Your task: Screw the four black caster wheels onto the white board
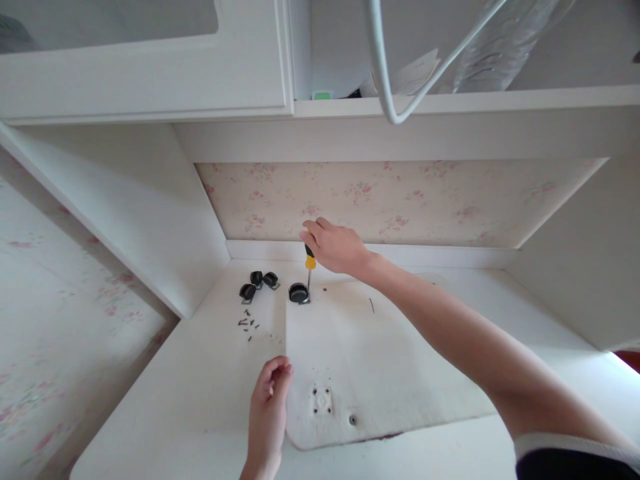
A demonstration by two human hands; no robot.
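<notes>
My right hand [327,245], at the centre of the frame, is closed firmly around the handle of a screwdriver [311,261] (black above, yellow below); the tool stands nearly upright, handle uppermost, with its metal shaft pointing down at the mounting plate of a black caster [299,292]; whether the tip is seated in a screw head, I cannot tell. The caster sits at the far left corner of a white board [400,360], which lies flat on a white desktop [200,393] and extends from the centre toward the lower right of the frame.

My left hand [267,407], at lower centre, is beside the left edge of the board; its fingers are loosely curled, thumb tip near the forefinger, and have hold of nothing that I can see; contact with the edge cannot be confirmed.

Three loose casters [257,281] are grouped on the desktop, left of the mounted position; loose dark screws [247,323] are scattered just below them in the frame. A square mounting mark [323,401] with a hole at each corner is visible on the near left part of the board; a round fitting [353,420] lies just right of it.
</notes>
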